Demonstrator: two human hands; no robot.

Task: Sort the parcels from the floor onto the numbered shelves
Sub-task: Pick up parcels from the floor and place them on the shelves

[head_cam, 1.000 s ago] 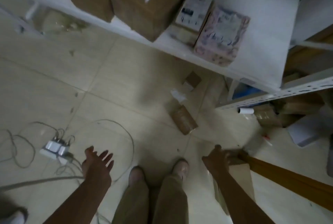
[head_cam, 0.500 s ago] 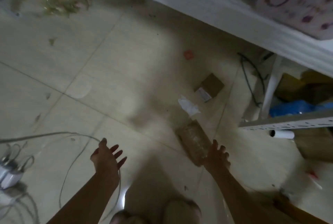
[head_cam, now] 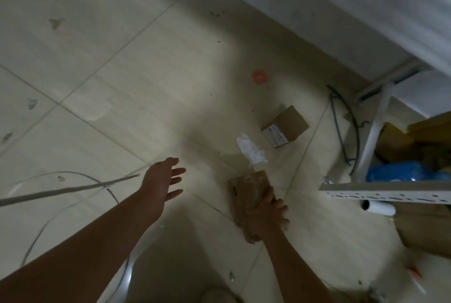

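Nothing legible here. The small cardboard box [head_cam: 290, 122] on the floor [head_cam: 146, 83] carries a white label [head_cam: 275, 135] with dark print, far too blurred to read. The crumpled white slip [head_cam: 251, 150] just beside it shows faint grey lines, and those are unreadable too.

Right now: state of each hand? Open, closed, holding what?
Left hand: open, fingers spread, holding nothing.
Right hand: closed on the brown parcel, which lies on the floor.
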